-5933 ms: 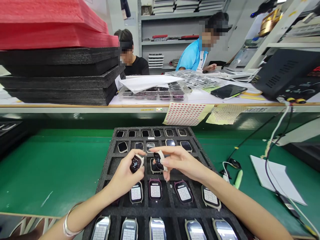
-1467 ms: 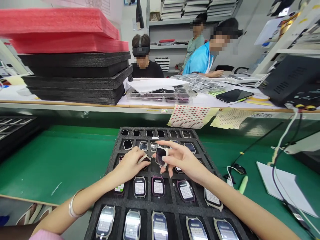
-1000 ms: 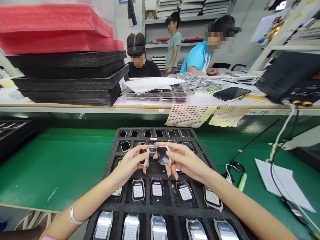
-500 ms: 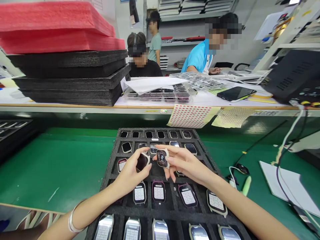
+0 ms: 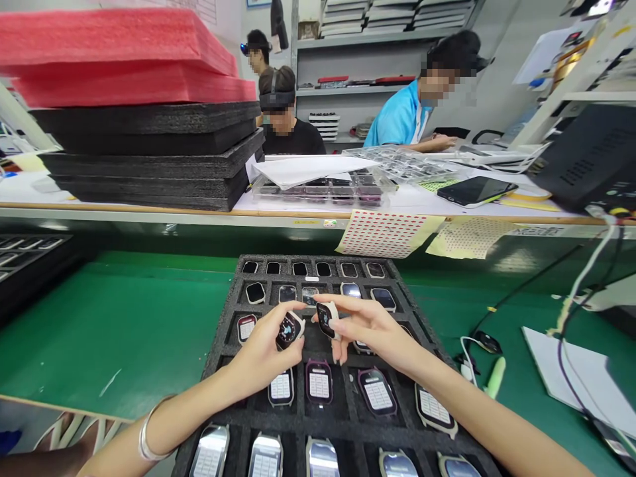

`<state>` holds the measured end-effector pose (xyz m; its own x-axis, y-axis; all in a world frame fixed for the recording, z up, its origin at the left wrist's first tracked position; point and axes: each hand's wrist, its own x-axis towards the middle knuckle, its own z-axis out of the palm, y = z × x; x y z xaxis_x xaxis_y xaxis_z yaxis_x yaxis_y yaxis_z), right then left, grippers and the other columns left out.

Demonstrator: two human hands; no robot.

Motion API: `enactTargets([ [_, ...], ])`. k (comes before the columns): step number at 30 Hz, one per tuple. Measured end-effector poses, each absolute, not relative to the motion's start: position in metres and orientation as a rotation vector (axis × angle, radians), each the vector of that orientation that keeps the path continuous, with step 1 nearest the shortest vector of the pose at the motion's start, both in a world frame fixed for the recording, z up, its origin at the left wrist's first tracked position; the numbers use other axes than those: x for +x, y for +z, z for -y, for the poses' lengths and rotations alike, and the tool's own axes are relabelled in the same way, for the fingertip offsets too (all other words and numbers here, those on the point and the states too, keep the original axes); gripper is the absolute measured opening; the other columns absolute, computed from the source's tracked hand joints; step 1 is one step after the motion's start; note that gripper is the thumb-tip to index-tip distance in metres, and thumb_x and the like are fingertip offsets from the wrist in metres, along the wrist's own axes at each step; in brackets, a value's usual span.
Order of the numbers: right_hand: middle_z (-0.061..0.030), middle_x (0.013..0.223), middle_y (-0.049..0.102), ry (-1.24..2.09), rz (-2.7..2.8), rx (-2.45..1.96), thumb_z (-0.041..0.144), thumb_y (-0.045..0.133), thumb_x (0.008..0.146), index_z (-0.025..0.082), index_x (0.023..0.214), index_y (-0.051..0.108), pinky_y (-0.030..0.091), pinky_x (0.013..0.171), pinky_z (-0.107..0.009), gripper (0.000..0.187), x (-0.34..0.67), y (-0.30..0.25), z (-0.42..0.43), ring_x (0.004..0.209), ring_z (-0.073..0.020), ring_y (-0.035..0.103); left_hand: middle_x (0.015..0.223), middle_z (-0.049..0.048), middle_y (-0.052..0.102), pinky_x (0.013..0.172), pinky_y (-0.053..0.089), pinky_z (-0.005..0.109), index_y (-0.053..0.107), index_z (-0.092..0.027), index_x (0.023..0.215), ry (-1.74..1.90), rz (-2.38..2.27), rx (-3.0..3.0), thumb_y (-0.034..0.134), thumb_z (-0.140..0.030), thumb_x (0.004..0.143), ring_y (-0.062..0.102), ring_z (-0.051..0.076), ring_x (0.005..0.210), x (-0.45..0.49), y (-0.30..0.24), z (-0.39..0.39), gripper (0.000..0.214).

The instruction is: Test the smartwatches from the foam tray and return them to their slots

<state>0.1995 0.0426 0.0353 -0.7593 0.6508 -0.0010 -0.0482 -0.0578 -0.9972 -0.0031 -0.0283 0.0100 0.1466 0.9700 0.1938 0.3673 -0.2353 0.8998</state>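
My left hand (image 5: 265, 336) is closed around the edges of a smartwatch (image 5: 289, 330), whose screen shows a lit watch face. Between the thumb and fingers of my right hand (image 5: 365, 324) is a second smartwatch (image 5: 326, 319) with a pale case, tilted so that its screen faces left. The two watches are close together but apart. Both are held over a black foam tray (image 5: 344, 384) with rows of compartments holding several strapless watches. Below my hands lies a purple-cased watch (image 5: 318, 383) with a white list on its screen.
Black foam trays (image 5: 149, 159) topped with red foam (image 5: 124, 56) stand on the shelf at left. A phone (image 5: 476, 191) lies there at right. Cables (image 5: 561, 331), a green-handled tool (image 5: 495, 377) and a white sheet (image 5: 571, 371) lie right of the tray. Co-workers sit and stand beyond.
The screen of the watch in my left hand has gone from dark to a lit face. My right hand has turned its watch more sideways. Behind, the standing person has moved left.
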Motion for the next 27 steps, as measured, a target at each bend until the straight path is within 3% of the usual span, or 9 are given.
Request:
enactTargets([
  [9,-0.0032,0.06,0.067,1.87,1.743,-0.665,0.032,0.066,0.086,0.009,0.13,0.052,0.053,0.05,-0.024,0.052,0.2028,0.0372,-0.0388,0.049,-0.0159,0.065,0.108,0.0021,0.061,0.089,0.042,0.03,0.048,-0.023,0.119,1.121,-1.265,1.634,0.053,-0.012,0.08,0.057,0.019,0.097,-0.0018,0.0088,0.0307,0.04],
  [19,-0.006,0.06,0.067,1.846,1.797,-0.648,0.04,0.066,0.085,0.007,0.136,0.045,0.053,0.049,-0.026,0.064,0.2033,0.0319,-0.0443,0.048,-0.0181,0.065,0.114,0.0058,0.06,0.09,0.041,0.031,0.047,-0.02,0.118,1.145,-1.249,1.605,0.05,-0.013,0.082,0.055,0.02,0.101,0.0007,0.0121,0.0301,0.037],
  [24,-0.0037,0.065,0.066,1.841,1.733,-0.694,0.037,0.067,0.084,0.01,0.133,0.05,0.053,0.05,-0.025,0.057,0.2018,0.0361,-0.0397,0.05,-0.0168,0.065,0.101,0.0039,0.062,0.086,0.041,0.032,0.05,-0.02,0.11,1.135,-1.297,1.657,0.05,-0.014,0.08,0.056,0.02,0.094,-0.0014,0.0137,0.0307,0.031],
  [27,-0.0035,0.069,0.066,1.832,1.734,-0.717,0.035,0.069,0.083,0.012,0.13,0.054,0.053,0.051,-0.025,0.055,0.2007,0.0378,-0.0373,0.05,-0.0159,0.065,0.106,0.0043,0.061,0.086,0.042,0.032,0.048,-0.021,0.115,1.139,-1.318,1.667,0.051,-0.016,0.08,0.056,0.02,0.095,-0.0023,0.0131,0.0296,0.035],
])
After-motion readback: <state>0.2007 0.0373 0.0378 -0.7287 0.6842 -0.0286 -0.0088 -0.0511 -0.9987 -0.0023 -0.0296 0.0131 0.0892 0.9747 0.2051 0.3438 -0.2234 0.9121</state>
